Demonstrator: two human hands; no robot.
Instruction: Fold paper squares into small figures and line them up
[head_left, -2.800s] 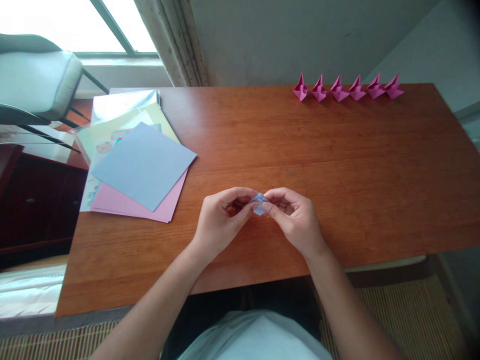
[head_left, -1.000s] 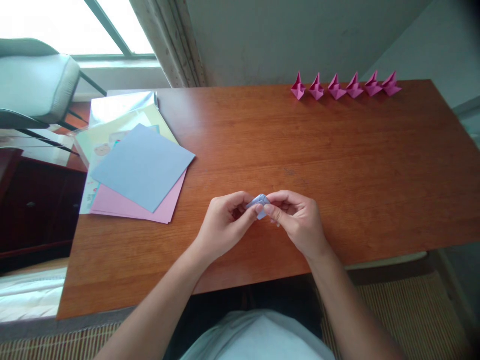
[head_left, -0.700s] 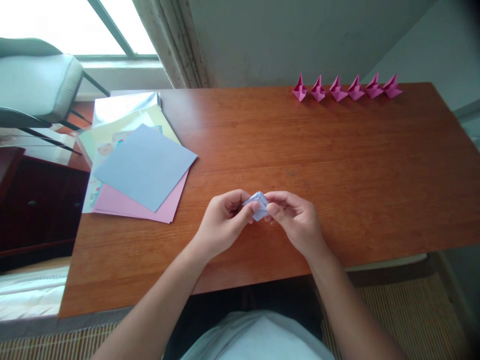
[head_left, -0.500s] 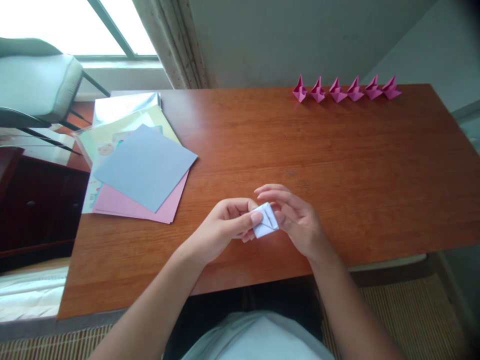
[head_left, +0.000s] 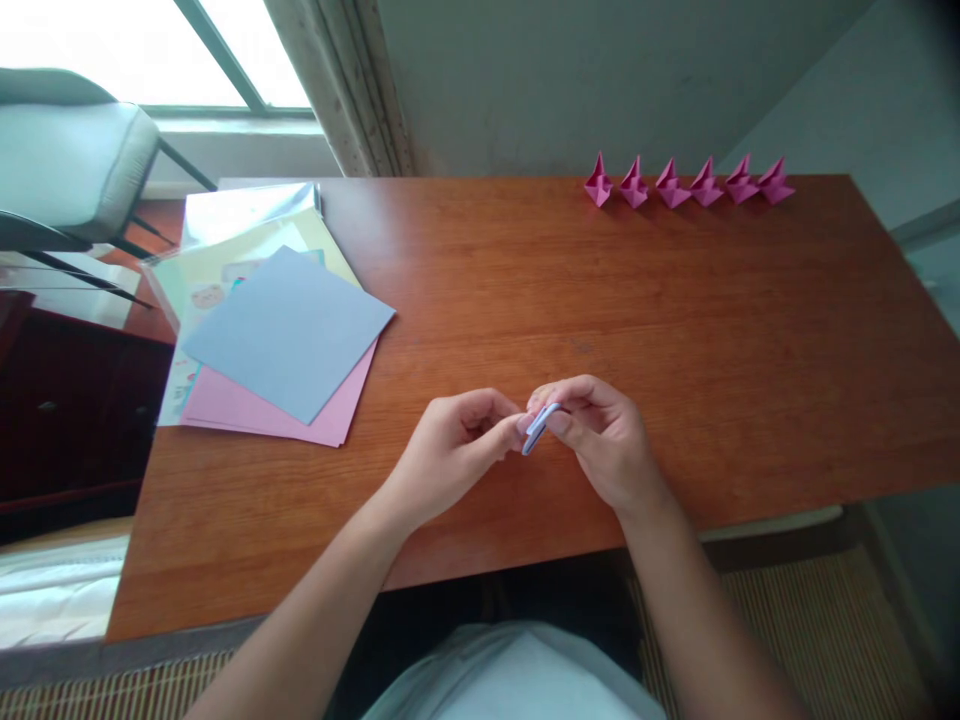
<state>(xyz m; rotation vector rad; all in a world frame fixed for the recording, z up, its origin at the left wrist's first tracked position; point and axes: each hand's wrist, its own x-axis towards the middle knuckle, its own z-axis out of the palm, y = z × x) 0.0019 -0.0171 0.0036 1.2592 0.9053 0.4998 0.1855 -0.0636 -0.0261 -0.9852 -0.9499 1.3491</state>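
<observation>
A small folded piece of pale blue paper (head_left: pixel 539 430) is held up between both hands, above the near part of the table. It is turned nearly edge-on, so its layers show as a narrow strip. My left hand (head_left: pixel 457 445) pinches its left side between thumb and fingers. From the other side my right hand (head_left: pixel 596 435) grips it, thumb against the near face and fingers curled behind. The fingertips behind the paper are partly hidden.
On the wooden table (head_left: pixel 480 270), blue sheets (head_left: pixel 292 335) and pink sheets (head_left: pixel 277 410) lie over a plastic packet (head_left: pixel 247 215) at left. Several pink origami pieces (head_left: pixel 671 185) stand in a row along the far edge. A chair (head_left: pixel 75 165) stands beyond the left side.
The folded paper has turned from showing its flat face to nearly edge-on. My right hand's fingers, raised and loose before, have closed on it.
</observation>
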